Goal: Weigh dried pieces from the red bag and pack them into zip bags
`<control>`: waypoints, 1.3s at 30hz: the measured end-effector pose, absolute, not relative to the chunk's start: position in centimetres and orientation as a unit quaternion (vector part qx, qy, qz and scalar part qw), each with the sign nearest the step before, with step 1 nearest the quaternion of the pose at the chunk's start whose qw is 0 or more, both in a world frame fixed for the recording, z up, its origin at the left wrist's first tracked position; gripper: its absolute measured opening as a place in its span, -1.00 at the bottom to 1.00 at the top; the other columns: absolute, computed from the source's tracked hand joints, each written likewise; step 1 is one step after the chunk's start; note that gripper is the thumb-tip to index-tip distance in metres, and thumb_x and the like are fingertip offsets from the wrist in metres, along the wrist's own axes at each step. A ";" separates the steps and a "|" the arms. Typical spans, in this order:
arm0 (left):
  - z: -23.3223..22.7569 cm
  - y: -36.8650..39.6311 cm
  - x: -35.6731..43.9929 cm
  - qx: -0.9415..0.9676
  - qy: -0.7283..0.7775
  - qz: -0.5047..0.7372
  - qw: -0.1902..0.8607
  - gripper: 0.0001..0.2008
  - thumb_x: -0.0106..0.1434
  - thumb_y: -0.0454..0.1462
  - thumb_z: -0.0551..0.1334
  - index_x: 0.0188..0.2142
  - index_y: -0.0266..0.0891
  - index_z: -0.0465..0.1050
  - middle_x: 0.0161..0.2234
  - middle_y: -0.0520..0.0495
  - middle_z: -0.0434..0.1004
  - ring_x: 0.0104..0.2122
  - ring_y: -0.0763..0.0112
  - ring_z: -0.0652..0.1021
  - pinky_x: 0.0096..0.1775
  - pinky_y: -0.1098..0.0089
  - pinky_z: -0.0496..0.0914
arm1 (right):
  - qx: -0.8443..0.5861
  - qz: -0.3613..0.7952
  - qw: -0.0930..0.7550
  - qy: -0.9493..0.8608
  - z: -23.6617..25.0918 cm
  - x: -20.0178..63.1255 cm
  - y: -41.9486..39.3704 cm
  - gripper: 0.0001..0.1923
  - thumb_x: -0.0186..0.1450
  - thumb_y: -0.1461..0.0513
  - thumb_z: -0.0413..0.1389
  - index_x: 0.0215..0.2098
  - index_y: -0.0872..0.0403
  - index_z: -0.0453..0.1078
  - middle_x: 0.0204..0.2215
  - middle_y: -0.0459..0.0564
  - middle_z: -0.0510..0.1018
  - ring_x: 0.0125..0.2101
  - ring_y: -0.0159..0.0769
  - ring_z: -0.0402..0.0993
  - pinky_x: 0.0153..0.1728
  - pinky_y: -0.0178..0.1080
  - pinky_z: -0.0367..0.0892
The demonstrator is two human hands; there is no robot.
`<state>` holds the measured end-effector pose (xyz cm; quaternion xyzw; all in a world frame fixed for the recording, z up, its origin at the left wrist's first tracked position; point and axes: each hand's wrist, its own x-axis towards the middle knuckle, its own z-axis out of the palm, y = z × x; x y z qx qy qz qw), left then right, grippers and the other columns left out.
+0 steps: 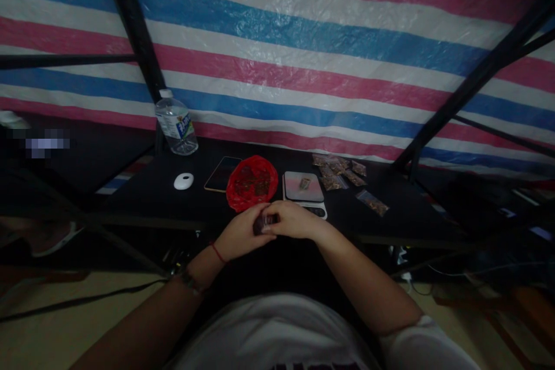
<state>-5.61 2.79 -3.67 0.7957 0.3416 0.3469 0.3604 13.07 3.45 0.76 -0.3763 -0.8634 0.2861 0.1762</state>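
With left hand point(243, 232) and right hand point(290, 219) close together, grasping a small dark item point(262, 224), mostly hidden from view. Holding it near the tabletop's point(143, 191) front edge, just before a red plastic bag point(236, 199) containing brown bits point(256, 186). Facing also a white scale point(291, 189) bearing a small object point(305, 184), clear packets point(332, 179) farther right, and a bottle point(177, 124) farther left.

head cam | head-worn | faces forward-down over table point(141, 196) to striped sheet point(303, 72) | near, above left hand point(243, 233) and right hand point(291, 219)
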 end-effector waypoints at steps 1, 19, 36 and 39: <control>-3.8 2.9 -5.6 0.791 0.351 0.350 0.357 -0.51 0.05 -0.19 0.34 -0.01 -0.21 0.36 -0.07 -0.17 0.49 -0.10 0.16 0.50 -0.02 0.21 0.33 | -0.383 0.296 0.189 -0.854 1.0 13.1 4.1 -0.88 0.24 0.30 0.10 -0.32 0.11 0.49 -0.37 -0.06 0.56 -0.36 -0.38 0.44 -0.29 -0.35 0.27; -4.3 6.2 -7.8 0.795 0.528 0.266 0.136 -0.93 0.11 -0.31 0.16 -0.35 -0.19 0.34 -0.35 -0.07 0.46 -0.32 0.29 0.46 -0.28 0.35 0.27 | -0.442 0.159 -0.003 -0.883 1.2 9.3 13.6 -0.78 0.13 0.31 0.12 -0.28 0.10 0.56 -0.37 -0.04 0.62 -0.42 -0.37 0.46 -0.44 -0.39 0.21; -4.8 6.1 -7.5 0.834 0.485 0.211 0.159 -0.88 0.20 -0.23 0.13 -0.35 -0.20 0.39 -0.36 -0.10 0.51 -0.33 0.29 0.49 -0.27 0.37 0.28 | -0.485 0.055 0.209 -0.848 2.6 15.7 13.3 -0.79 0.21 0.29 0.09 -0.24 0.12 0.54 -0.29 0.04 0.60 -0.31 -0.32 0.47 -0.26 -0.32 0.27; -4.7 6.0 -7.6 0.831 0.488 0.209 0.166 -0.88 0.20 -0.22 0.12 -0.36 -0.21 0.38 -0.37 -0.09 0.50 -0.35 0.31 0.48 -0.30 0.38 0.26 | -0.547 0.032 0.259 -0.796 3.3 20.3 13.7 -0.83 0.21 0.26 0.11 -0.29 0.13 0.53 -0.37 0.02 0.59 -0.37 -0.32 0.46 -0.32 -0.32 0.27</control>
